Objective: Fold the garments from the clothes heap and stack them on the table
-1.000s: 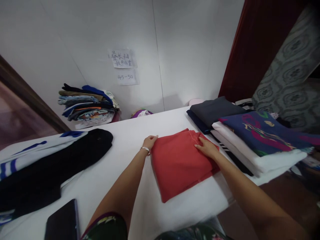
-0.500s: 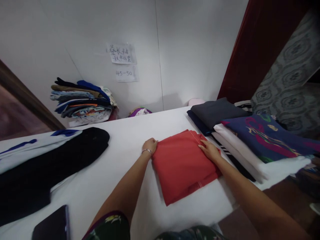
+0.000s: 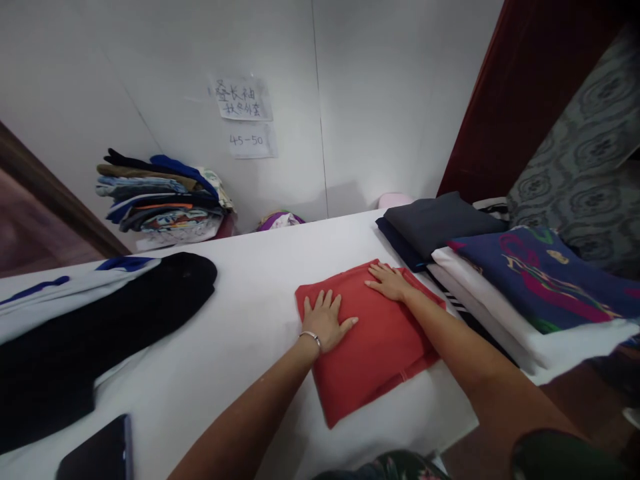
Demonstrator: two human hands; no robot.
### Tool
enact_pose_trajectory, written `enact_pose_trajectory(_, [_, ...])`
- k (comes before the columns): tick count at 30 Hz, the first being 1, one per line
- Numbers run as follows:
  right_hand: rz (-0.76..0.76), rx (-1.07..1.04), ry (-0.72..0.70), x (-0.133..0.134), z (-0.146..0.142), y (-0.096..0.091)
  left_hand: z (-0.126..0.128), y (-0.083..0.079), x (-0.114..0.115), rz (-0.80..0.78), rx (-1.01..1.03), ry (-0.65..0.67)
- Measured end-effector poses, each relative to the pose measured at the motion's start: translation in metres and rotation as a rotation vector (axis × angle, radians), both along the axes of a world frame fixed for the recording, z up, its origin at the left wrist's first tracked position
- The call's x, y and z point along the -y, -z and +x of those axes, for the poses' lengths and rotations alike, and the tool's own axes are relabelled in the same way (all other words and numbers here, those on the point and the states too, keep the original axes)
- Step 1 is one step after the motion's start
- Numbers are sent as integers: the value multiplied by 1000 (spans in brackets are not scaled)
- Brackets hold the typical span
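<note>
A folded red garment lies on the white table in front of me. My left hand rests flat on its left part, fingers spread, with a bracelet on the wrist. My right hand lies flat on the garment's far right corner, fingers stretched out. Neither hand holds anything.
To the right sit folded stacks: a dark grey and navy pile and a white pile topped by a blue patterned garment. A black garment and a white-and-blue one lie at left. A dark phone sits near the front edge. Stacked clothes stand by the wall.
Both hands left the red garment's edges and now lie flat on top of it. The left hand moved right onto the cloth; the right moved toward its far corner.
</note>
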State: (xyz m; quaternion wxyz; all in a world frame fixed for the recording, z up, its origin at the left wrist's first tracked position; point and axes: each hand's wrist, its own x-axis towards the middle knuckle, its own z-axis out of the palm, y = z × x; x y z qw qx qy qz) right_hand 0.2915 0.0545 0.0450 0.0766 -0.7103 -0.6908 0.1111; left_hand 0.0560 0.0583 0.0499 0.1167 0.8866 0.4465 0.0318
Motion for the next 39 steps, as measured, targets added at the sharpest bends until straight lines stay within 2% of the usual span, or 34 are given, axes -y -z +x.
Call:
enact_pose_trajectory(2, [-77,-30,56,-13,14,11,-1,4,-1,-13,-22,4])
enact_pose_trajectory(6, [-79,-40,65,-21,28,22,0,3,-4,-23,-33,8])
enact_pose_trajectory(11, [-94,-28,89,-14,19,9,0,1,-2,-48,-1,-1])
enact_pose_trajectory(14, [-41,23,143,10,-2,-2,-3,-1,-7,-109,41,-22])
enact_pose_trajectory(16, [65,53,92,37,-21,-4,-8,-1,-14,-136,75,-57])
enact_pose_trajectory(19, [191,52,-56,79,-45,5,-18,4,-29,-78,113,-158])
enact_pose_trajectory(21, [214,58,-77,98,-53,13,-24,9,-38,-83,132,-228])
enact_pose_trajectory(24, [231,78,-68,105,-55,21,-28,17,-46,-152,170,-276])
enact_pose_trajectory(29, [252,74,-78,103,-52,20,-33,23,-51,-151,222,-359])
enact_pose_trajectory(32, [249,57,-73,118,-49,22,-41,25,-53,-139,277,-396])
enact_pose_trajectory(35, [261,67,9,145,-35,32,-50,25,-47,-112,394,-413])
enact_pose_trajectory(39, [295,49,307,180,0,50,-49,22,-22,-199,643,-464])
